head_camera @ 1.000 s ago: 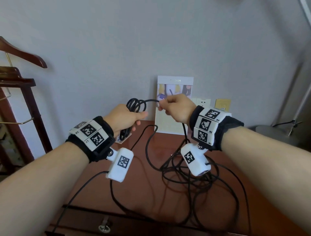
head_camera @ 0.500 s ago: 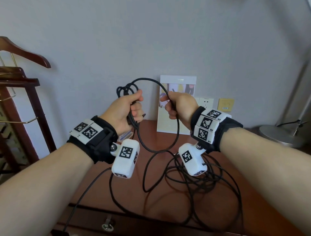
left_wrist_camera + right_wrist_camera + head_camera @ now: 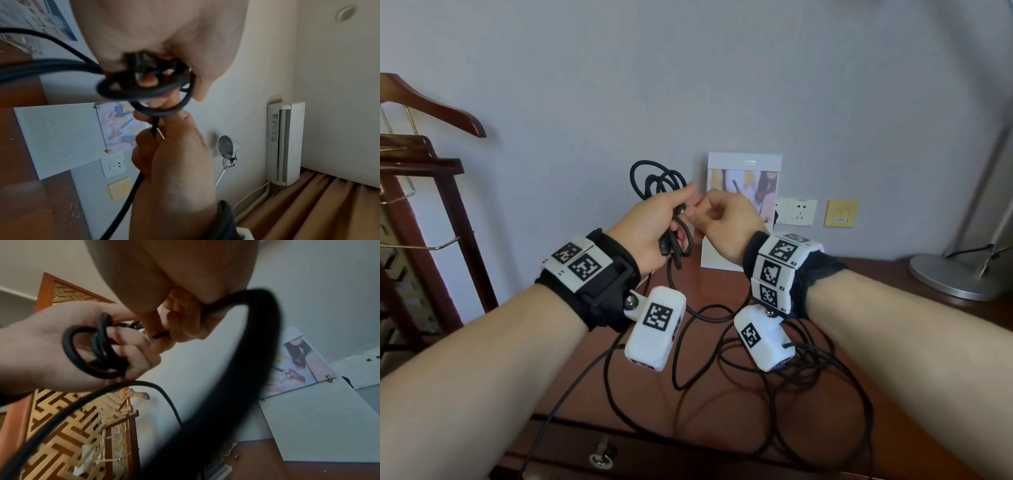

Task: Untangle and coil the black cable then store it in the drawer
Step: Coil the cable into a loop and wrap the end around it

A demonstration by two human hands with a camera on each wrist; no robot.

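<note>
A black cable (image 3: 654, 181) is partly wound into small loops that my left hand (image 3: 654, 222) grips above the brown table (image 3: 914, 329). My right hand (image 3: 726, 219) meets the left one and pinches a run of the same cable (image 3: 160, 335) between thumb and fingers. In the left wrist view the coil (image 3: 148, 87) sits in my left palm, with the right hand (image 3: 174, 146) just below it. The remaining cable (image 3: 808, 373) lies in a loose tangle on the table under my wrists. A closed drawer (image 3: 661, 455) with a ring pull (image 3: 601, 459) runs along the table's front.
A white photo card (image 3: 743, 212) leans on the wall behind my hands, beside a white socket (image 3: 796, 212) and a yellow plate (image 3: 840, 214). A lamp base (image 3: 955, 277) stands at the back right. A wooden valet stand with a hanger (image 3: 431, 113) is at the left.
My right hand has swung a wide loop of cable over to the left hand, and the two hands now meet. The coil in the left hand has gained a loop.
</note>
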